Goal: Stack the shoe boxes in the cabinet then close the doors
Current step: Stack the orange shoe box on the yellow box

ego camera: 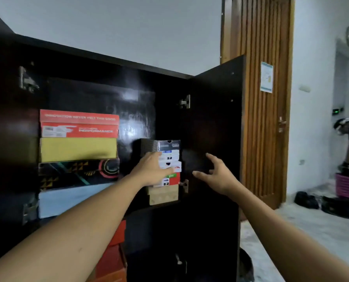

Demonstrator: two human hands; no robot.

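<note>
left hand (153, 169): flat and spread, i've got the palm pressed on the end faces of the right stack (167, 171), gripping nothing; i read it as squaring the ends flush so the doors can shut.
right hand (216, 174): fingers spread wide, empty, hanging just right of that stack and in front of the open right door (216, 127); whether it touches the door i cannot tell.
right stack: narrow ends facing me, black box (161, 145) on top just above my left fingers, a tan box (163, 195) at the bottom below my left wrist.
left stack: well left of my left hand, long sides out, red box (79, 124) over yellow box (78, 149), patterned black box (78, 174), pale blue box (67, 200).
cabinet (100, 94): dark, glossy, doors open.
lower boxes: red ones (112, 259) below my left forearm, on a lower level.
step, my judgement: stacking looks nearly finished; doors come next.
risk: a hard push could skew the narrow column.
</note>
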